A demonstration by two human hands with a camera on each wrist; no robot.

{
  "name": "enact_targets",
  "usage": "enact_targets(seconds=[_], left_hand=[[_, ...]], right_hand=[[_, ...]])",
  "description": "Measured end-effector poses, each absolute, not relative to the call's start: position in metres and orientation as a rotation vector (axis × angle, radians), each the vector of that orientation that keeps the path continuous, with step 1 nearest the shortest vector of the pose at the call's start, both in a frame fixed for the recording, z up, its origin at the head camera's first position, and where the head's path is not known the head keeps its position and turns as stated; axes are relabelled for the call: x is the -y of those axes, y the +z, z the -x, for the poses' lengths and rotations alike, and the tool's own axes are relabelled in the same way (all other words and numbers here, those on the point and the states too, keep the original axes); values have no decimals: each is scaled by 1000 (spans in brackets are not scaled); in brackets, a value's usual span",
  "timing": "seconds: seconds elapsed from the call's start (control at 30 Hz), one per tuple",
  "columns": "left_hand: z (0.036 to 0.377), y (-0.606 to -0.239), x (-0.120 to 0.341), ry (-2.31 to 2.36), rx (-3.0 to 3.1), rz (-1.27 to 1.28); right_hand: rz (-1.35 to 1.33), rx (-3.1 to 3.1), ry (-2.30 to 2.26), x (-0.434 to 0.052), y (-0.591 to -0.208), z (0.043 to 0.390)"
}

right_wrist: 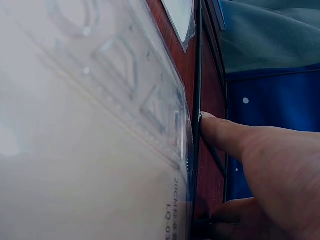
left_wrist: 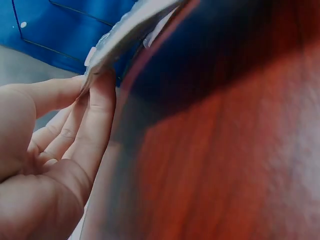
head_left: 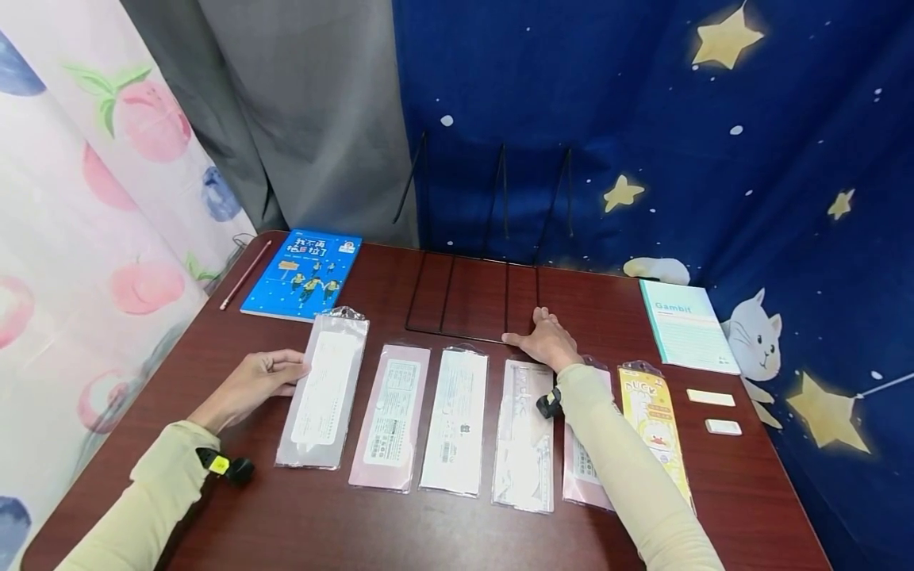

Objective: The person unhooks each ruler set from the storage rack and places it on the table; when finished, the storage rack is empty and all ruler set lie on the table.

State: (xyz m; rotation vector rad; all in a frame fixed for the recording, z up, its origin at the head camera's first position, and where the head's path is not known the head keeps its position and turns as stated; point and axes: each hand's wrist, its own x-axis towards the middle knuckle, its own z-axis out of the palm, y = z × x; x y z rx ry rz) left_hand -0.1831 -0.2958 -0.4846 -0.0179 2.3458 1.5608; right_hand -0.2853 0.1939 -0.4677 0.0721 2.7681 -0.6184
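Note:
My left hand (head_left: 257, 382) pinches the left edge of a flat clear packet (head_left: 324, 396) with a white label and hanging tab, between thumb and fingers. In the left wrist view that packet (left_wrist: 117, 37) shows edge-on, tilted up off the table. At the table's back stands a black wire rack (head_left: 457, 337) with upright prongs. My right hand (head_left: 550, 341) rests at the front right of its base, thumb extended against the front rod. Under the right wrist lies a clear ruler packet (head_left: 524, 444); the right wrist view shows its cut-out triangle shapes close up.
More packets lie in a row: a pink-backed one (head_left: 391, 420), a white one (head_left: 455, 420), another pink one partly under the right sleeve, and a yellow duck one (head_left: 657, 420). Around them are a blue book (head_left: 300, 277), a pencil (head_left: 246, 276), a notebook (head_left: 689, 327) and two erasers (head_left: 710, 397).

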Motion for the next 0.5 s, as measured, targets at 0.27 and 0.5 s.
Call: enact_targets(seconds=[0.27,0.5], left_hand=[[184,-495,295,1407,-2451,44],[185,-486,286,1231,-2570,16]], right_hand=[[-65,-2773,-601,-194,-468,287],[-61,-2763,-607,-195,-468,286]])
